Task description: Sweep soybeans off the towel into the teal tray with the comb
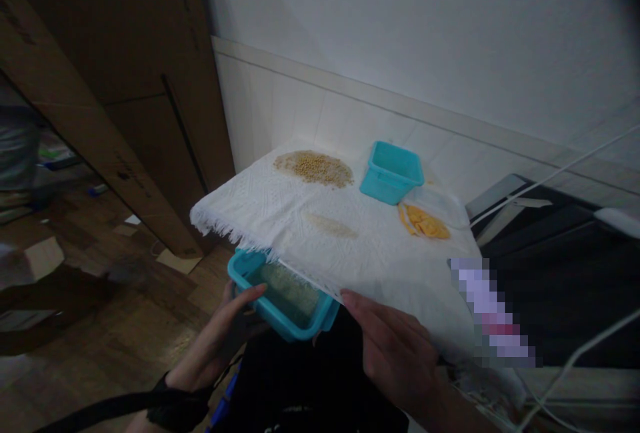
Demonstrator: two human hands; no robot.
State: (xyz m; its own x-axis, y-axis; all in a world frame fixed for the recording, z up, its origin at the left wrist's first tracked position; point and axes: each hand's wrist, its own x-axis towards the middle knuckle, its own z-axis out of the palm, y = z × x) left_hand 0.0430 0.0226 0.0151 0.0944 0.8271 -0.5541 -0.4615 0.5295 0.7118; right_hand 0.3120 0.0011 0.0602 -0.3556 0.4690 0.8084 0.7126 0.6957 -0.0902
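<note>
My left hand (220, 336) grips a teal plastic tub (280, 299) held just below the near edge of a table covered with a white cloth (350, 246); pale grains lie inside the tub. My right hand (393, 346) rests flat at the cloth's near edge, fingers stretched out, holding nothing. On the cloth lie a pile of tan beans (314, 167), a thin smear of pale grains (331, 225) and a heap of yellow pieces (424, 221). A second teal tub (391, 171) stands at the back.
Large cardboard boxes (125, 73) stand at the left on a wooden floor (100, 326). A white wall runs behind the table. White cables (550, 176) cross a dark surface (560, 273) at the right.
</note>
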